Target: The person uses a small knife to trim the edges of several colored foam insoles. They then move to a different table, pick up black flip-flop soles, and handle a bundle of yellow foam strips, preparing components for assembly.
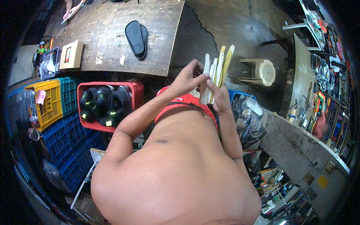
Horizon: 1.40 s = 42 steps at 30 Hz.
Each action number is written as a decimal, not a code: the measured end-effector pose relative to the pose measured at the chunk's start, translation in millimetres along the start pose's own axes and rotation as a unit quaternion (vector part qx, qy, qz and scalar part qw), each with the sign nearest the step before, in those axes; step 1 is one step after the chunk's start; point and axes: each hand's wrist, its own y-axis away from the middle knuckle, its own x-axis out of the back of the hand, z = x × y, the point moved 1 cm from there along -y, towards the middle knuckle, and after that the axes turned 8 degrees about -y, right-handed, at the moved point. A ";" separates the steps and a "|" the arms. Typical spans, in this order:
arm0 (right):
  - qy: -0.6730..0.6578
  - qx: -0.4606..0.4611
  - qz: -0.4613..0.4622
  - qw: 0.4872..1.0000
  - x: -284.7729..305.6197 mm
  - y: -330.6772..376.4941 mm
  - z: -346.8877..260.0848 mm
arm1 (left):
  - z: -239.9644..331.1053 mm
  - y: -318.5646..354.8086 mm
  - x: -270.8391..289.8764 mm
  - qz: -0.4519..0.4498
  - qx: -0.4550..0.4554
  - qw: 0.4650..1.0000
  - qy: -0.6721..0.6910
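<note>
In front of my waist I hold a bundle of long, thin white and yellow pieces [218,71], fanned apart at their upper ends. They are seen nearly edge-on, so their exact kind is hard to tell. My right hand [220,98] is wrapped around the lower part of the bundle, with its thumb on the near side. From the left, my left hand [189,79] grips the leftmost white piece, and its fingertips are partly hidden behind it. The thumbs of both hands nearly meet at the bundle.
A wooden table [101,26] ahead bears black sandal soles [136,39] and a cardboard box [71,54]. Another person's hand [73,12] is at its far left. Left of me stand a red crate [137,95] of black shoes and blue crates [62,137]. A plastic stool [265,72] stands ahead right.
</note>
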 end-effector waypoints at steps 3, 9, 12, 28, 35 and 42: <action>-0.007 -0.045 -0.028 0.999 -6.9 -2.0 -4.4 | -4.6 -5.0 15.0 0.073 -0.024 0.997 0.018; 0.056 0.020 0.005 0.998 -18.3 -10.5 -8.8 | -9.5 -11.6 34.6 0.041 0.053 0.993 0.100; 0.087 0.028 0.000 0.996 -26.7 -17.1 -5.4 | -6.1 -12.1 26.3 -0.019 0.008 0.998 0.055; 0.076 -0.007 -0.035 0.996 -41.9 -39.6 -3.7 | -15.2 -46.8 62.6 0.028 0.061 0.993 0.098; -0.102 -0.050 -0.097 0.989 -38.9 -35.9 -27.9 | 5.6 -58.5 72.5 0.037 0.094 0.959 0.265; 0.078 0.036 -0.005 0.996 -43.1 -46.1 -14.3 | 11.0 -62.7 60.2 -0.165 0.023 0.986 0.007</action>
